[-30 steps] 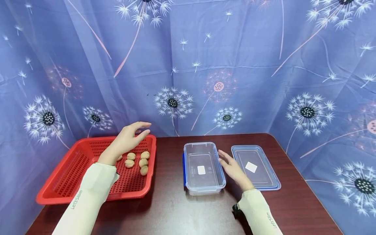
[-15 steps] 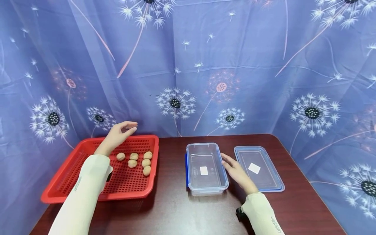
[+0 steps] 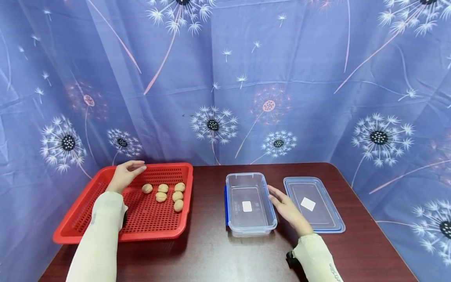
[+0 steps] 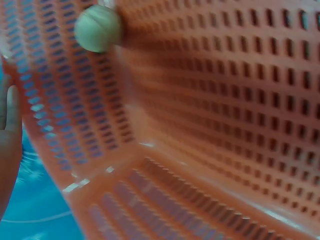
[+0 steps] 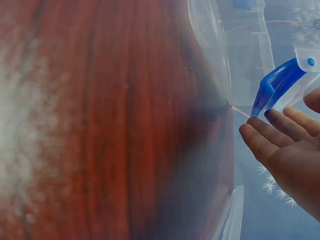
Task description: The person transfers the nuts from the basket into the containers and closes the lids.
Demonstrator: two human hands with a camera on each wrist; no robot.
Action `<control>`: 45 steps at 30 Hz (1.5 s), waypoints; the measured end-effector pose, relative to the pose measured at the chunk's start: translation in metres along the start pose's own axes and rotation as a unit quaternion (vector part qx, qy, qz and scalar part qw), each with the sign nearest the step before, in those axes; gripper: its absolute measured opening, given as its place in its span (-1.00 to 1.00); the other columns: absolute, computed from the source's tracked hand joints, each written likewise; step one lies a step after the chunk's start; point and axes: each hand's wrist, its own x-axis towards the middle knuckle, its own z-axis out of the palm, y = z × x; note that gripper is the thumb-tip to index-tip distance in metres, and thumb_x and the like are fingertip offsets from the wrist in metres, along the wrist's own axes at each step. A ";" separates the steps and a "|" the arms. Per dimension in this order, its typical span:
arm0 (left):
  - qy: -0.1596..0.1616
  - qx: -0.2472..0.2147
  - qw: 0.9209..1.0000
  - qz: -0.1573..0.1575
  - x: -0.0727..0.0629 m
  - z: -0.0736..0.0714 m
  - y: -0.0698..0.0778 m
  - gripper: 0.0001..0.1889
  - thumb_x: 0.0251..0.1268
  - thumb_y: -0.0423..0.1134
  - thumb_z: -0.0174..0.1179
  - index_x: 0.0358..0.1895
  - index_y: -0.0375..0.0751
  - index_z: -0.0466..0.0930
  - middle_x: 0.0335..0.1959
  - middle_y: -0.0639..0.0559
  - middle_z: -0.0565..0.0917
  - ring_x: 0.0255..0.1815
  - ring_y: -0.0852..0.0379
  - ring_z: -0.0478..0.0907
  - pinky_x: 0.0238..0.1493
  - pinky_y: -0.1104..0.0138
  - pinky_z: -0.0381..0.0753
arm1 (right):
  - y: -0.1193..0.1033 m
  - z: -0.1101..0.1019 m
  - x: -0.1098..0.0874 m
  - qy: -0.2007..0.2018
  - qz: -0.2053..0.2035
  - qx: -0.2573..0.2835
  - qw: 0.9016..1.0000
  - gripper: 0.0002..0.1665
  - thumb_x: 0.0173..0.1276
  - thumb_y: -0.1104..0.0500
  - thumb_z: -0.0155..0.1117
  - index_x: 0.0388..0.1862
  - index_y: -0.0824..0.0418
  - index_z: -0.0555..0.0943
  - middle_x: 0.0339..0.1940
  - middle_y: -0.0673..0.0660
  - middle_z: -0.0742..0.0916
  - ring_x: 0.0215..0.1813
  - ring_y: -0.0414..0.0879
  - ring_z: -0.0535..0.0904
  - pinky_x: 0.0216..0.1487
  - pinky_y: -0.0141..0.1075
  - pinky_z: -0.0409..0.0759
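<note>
My left hand (image 3: 125,176) hovers over the back left part of a red plastic basket (image 3: 151,235), fingers loosely bent with nothing between them. Several walnuts (image 3: 161,196) lie on the basket floor, to the right of that hand. In the left wrist view one walnut (image 4: 98,28) shows in the basket, and part of my left hand (image 4: 9,135) appears at the left edge. My right hand (image 3: 287,209) is beside a clear plastic food container (image 3: 251,227), fingertips right at its right wall. The right wrist view shows those fingers extended near the blue clip (image 5: 280,82).
A clear lid with a blue seal (image 3: 313,203) lies on the dark wooden table (image 3: 208,254), right of the container. Behind the table hangs a blue dandelion-print curtain (image 3: 239,105). Another blue clip (image 3: 226,205) hangs along the container's left side.
My left hand has moved left and lowered toward the basket, uncovering one more walnut. My right hand stays by the container. The whole head view has shifted slightly.
</note>
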 end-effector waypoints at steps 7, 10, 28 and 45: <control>-0.013 0.044 0.999 -0.025 -0.009 -0.001 -0.030 -0.50 0.28 -0.11 0.28 0.13 -0.45 0.52 -0.03 -0.24 0.65 -0.25 0.42 0.51 -0.21 0.38 0.57 | -0.004 -0.001 -0.002 -0.011 0.002 0.001 1.000 -0.46 0.55 0.26 -0.09 0.43 0.45 0.19 0.40 0.42 0.35 0.42 0.23 0.23 0.41 0.05 0.14; -0.042 0.082 0.996 -0.019 -0.009 0.000 -0.040 -0.58 0.26 -0.23 0.29 0.06 -0.50 0.55 -0.07 -0.34 0.65 -0.22 0.17 0.61 -0.25 0.32 0.60 | -0.003 -0.002 -0.001 -0.010 0.004 0.000 1.000 -0.46 0.55 0.26 -0.08 0.43 0.44 0.20 0.39 0.42 0.35 0.42 0.23 0.24 0.41 0.05 0.14; -0.119 0.175 0.976 -0.040 -0.006 0.009 -0.048 -0.63 0.17 -0.23 0.34 -0.08 -0.50 0.61 -0.24 -0.28 0.68 -0.24 -0.11 0.59 -0.29 0.14 0.57 | -0.002 -0.002 -0.001 -0.011 0.009 -0.007 1.000 -0.46 0.56 0.22 -0.08 0.43 0.42 0.22 0.39 0.40 0.37 0.41 0.23 0.25 0.40 0.07 0.15; -0.113 0.169 0.978 -0.038 -0.007 0.011 -0.047 -0.61 0.12 -0.14 0.39 -0.14 -0.43 0.65 -0.24 -0.25 0.68 -0.25 -0.07 0.56 -0.28 0.16 0.54 | -0.004 -0.002 -0.004 -0.013 0.020 -0.004 1.000 -0.45 0.57 0.19 -0.10 0.45 0.38 0.21 0.40 0.38 0.36 0.43 0.21 0.24 0.41 0.06 0.14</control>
